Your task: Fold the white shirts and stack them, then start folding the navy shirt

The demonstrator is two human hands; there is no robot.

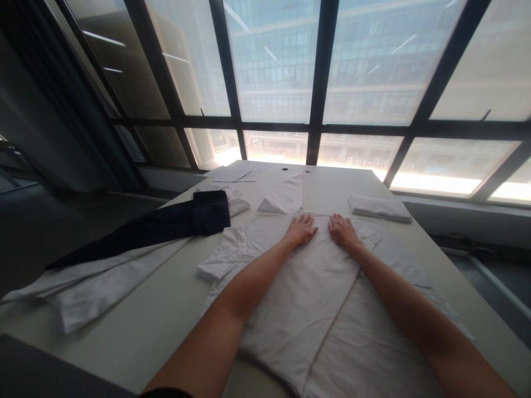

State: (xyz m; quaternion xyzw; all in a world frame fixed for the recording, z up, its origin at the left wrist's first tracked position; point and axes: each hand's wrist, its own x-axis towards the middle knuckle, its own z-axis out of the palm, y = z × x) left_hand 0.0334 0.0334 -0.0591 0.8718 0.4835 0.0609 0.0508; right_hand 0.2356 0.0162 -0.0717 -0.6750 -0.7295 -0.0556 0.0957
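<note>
A white garment, seemingly a coat or shirt (298,293), lies spread over the table with a long front edge running down its middle. My left hand (302,229) rests flat on its upper part, fingers stretched out. To the right, my right hand (341,229) also presses on the cloth near the top, its fingers extended and slightly spread. Neither hand grips anything. Beyond the left hand, a pointed white flap of cloth (286,194) sticks up toward the window. A short white sleeve (226,254) lies out on the left.
Dark navy trousers (166,218) and white clothing (108,282) drape over the table's left edge. A folded white cloth (379,208) lies at the right. Paper sheets (234,174) sit at the far left of the white table (348,179). Tall windows (274,61) stand behind.
</note>
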